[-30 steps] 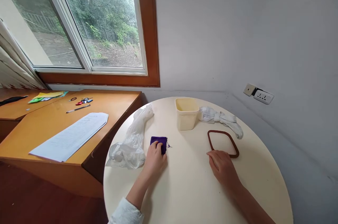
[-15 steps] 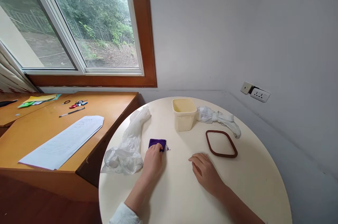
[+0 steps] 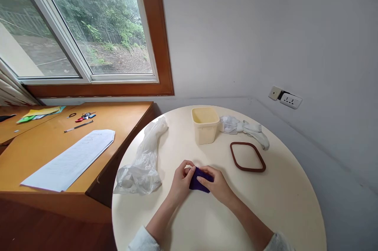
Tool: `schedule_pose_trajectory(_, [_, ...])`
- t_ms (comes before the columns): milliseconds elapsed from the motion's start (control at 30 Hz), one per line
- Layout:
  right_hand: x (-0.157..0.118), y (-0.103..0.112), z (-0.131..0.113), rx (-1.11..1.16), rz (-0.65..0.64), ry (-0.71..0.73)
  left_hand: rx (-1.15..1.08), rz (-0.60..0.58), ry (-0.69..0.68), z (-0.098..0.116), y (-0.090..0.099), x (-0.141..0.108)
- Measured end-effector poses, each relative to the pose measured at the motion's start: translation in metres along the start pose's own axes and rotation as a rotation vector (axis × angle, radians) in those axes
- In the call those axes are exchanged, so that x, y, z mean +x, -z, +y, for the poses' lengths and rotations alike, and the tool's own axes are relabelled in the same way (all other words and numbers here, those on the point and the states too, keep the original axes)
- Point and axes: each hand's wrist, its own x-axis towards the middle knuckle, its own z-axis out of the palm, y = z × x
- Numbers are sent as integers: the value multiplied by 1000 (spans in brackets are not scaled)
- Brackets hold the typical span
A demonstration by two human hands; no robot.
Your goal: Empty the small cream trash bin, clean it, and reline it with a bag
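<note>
Between my hands is a small purple drawstring pouch, held just above or on the table near its middle. My left hand pinches its left upper corner, thumb against the fingers. On the other side my right hand grips the right part, thumb on the near face and fingers behind. The pouch's cord is hidden by my hands. Behind the pouch stands an open cream plastic container. A brown rounded-square ring lies flat to the right of my right hand.
On the round white table, a crumpled clear plastic bag lies left and a knotted white plastic bag at the back right. The wooden desk on the left carries papers, a pen and keys.
My left hand has brought the pouch right and nearer to me, off its spot beside the clear bag. My right hand has moved left and taken hold of it too.
</note>
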Motion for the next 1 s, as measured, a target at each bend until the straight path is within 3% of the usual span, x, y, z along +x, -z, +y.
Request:
schedule_pose_trajectory(267, [-2,7,-5,402,38,-196,-293,238,44,4,1,6])
schedule_pose_trajectory(400, [2,16,-4,511,176,-153,-517,312,142,-2,-2,11])
schedule_pose_trajectory(500, [4,20,-7,315,328,21,-630,223,265,-3,-12,10])
schedule_pose_trajectory(567, [1,19,-11,82,361,153,-793,104,377,-2,-19,8])
schedule_pose_trajectory(667, [-9,10,-20,-283,166,306,-1037,-65,458,3,-26,5])
schedule_pose_trajectory(733, [-16,2,-25,-461,-28,364,-1094,-94,462,5,-25,4])
schedule_pose_trajectory(800, [-21,-5,-27,-553,-142,403,-1115,-77,481,6,-22,4])
schedule_pose_trajectory(900, [-23,-12,-26,-597,-57,459,-1116,-80,470,5,-18,4])
schedule_pose_trajectory(1000, [-21,-17,-23,-707,62,488,-1067,-156,459,4,-20,1])
